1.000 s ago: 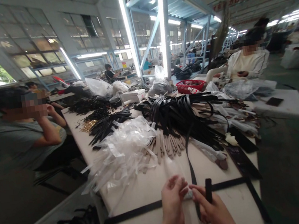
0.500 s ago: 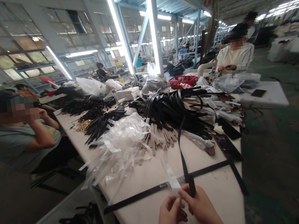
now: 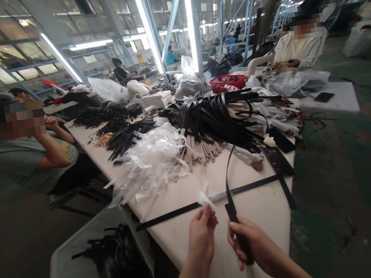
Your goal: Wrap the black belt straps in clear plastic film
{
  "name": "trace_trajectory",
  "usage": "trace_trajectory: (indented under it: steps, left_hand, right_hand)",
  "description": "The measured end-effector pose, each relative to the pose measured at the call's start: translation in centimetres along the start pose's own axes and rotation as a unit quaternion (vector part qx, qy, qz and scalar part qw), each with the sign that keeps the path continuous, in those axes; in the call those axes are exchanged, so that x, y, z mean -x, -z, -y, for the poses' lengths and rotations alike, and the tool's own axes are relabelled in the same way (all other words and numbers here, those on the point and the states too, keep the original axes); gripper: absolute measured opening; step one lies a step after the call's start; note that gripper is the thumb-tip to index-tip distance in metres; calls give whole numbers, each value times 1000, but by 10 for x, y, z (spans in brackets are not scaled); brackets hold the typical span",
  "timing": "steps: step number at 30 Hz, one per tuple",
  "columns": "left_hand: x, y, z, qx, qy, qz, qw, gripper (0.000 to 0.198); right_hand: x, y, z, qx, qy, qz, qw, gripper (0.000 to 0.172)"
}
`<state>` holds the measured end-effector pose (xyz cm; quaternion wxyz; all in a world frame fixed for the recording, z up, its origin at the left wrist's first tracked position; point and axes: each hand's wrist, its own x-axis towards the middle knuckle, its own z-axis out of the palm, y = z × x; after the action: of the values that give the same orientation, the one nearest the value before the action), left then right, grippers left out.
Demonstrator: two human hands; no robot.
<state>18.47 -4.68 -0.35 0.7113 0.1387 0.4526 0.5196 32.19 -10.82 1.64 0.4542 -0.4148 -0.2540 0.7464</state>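
My left hand (image 3: 202, 233) is closed in a pinch on a translucent white strip (image 3: 204, 197), just at the near side of a long black band (image 3: 172, 215) lying across the table. Part of that band, right of the pinch, has a greyish-white wrapped section (image 3: 218, 196). My right hand (image 3: 251, 243) grips a black strap (image 3: 232, 213) whose thin length curves up and over the band toward the pile. The two hands are apart, with bare tabletop between them.
A heap of white strips (image 3: 155, 157) and a large bundle of black straps (image 3: 208, 117) cover the table's middle. A dark phone-like slab (image 3: 279, 161) lies at the right edge. A bin (image 3: 57, 274) with black pieces stands lower left. One person (image 3: 30, 153) sits left; another (image 3: 301, 49) works at right.
My hands have separated: the right has drawn away from the white strip and now grips the black strap lower down. The left still pinches the strip. The view has tilted slightly downward.
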Motion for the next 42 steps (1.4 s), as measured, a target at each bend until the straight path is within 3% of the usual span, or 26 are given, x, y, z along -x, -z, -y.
trace_trajectory:
  steps: [5,9,15,21,24,28,32,34,39,42]
  left_hand:
    - [2,-5,-3,36,17,-10,999,30]
    - [10,-12,-5,21,35,23,999,35]
    - [15,-8,-7,-87,10,46,995,40]
    - [21,9,-12,-237,-16,138,961,39]
    - [20,17,-18,-232,-50,111,965,38]
    - [18,26,-25,-199,-121,35,972,37]
    - [26,29,-17,-279,-100,83,951,40]
    - [31,30,-14,-291,-86,110,946,41]
    - [35,36,-17,-255,-169,23,952,40]
    - [37,38,-10,-285,-143,53,946,42]
  right_hand:
    - [-4,-12,-18,37,14,6,999,50]
    - [-12,-18,-24,50,5,25,998,53]
    - [-13,-16,-22,73,-22,37,996,50]
    - [-13,-11,-1,122,-58,77,988,50]
    - [-5,-11,10,185,-49,76,979,46]
    - [7,-10,7,295,40,53,953,37]
    - [7,-12,0,307,28,2,951,48]
    - [7,-13,5,311,31,5,950,50]
    - [19,-8,17,448,92,25,889,40]
    - [17,-8,13,453,68,-3,889,47]
